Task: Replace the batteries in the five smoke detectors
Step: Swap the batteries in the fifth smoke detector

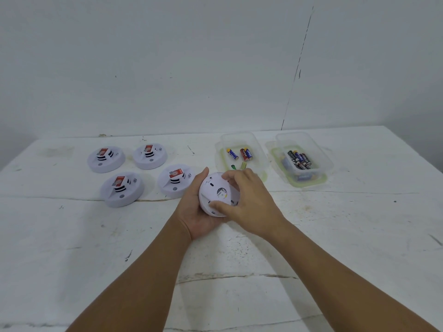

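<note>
Left hand (pixel 201 212) cradles the detector (pixel 217 195) rim, right hand (pixel 249 200) fingers curl on its back plate; light, rigid, smooth plastic, so grip the edges

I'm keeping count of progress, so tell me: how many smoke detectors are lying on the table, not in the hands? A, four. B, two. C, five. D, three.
A: four smoke detectors lie in a cluster on the table, while the fifth detector is held in the left hand and right hand.

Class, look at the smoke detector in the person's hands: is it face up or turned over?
Turned over: the held detector shows its plain back to the camera, unlike the four on the table.
</note>
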